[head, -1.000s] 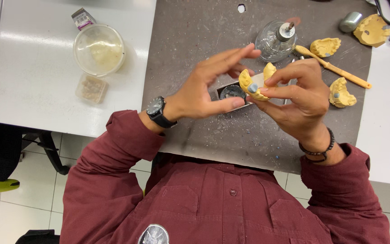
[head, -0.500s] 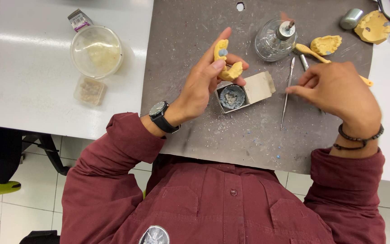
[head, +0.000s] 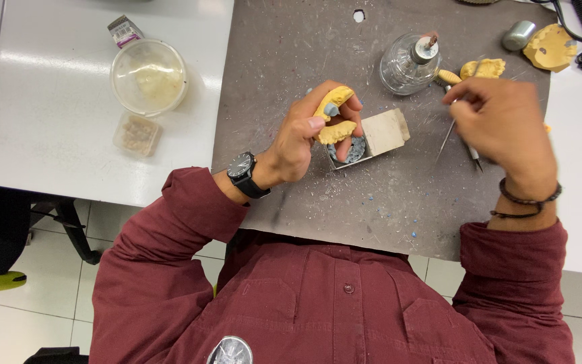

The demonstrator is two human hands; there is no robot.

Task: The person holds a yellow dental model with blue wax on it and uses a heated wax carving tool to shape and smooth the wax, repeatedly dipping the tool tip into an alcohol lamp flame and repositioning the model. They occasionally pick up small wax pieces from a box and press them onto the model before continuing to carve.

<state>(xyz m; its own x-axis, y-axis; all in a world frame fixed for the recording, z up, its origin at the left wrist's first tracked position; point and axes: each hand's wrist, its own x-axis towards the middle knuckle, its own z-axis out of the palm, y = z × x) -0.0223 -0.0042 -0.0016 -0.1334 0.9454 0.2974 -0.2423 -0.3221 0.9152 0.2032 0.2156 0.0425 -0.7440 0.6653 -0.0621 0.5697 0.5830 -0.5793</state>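
White laminate table [head: 55, 135], carrying all that follows
Dark grey speckled work mat [head: 284, 61], flat on the table, dusted with pale crumbs and blue specks
Right hand [head: 503, 125], over the mat's right part, fingers [head: 463, 111] pinched on 2 thin metal instruments [head: 458, 138] whose tips point down toward the mat
Left hand [head: 304, 135], black wristwatch on the wrist, raised above the mat's middle, fingers clenched on a yellow plaster dental cast in 2 halves with a blue patch [head: 335, 118]; cast held just above the tin
Round clear plastic tub with pale contents [head: 148, 76], on the table left of the mat
Clear glass spirit lamp with metal cap [head: 409, 62], on the mat's upper part
Flat yellow plaster slab [head: 551, 47], at the upper right corner
Small yellow plaster cast [head: 483, 68], beside the lamp, behind the right hand
Small square tin of grey-blue wax with its card lid open [head: 362, 141], under the left hand
Small square clear box of beige grains [head: 137, 134], below the tub
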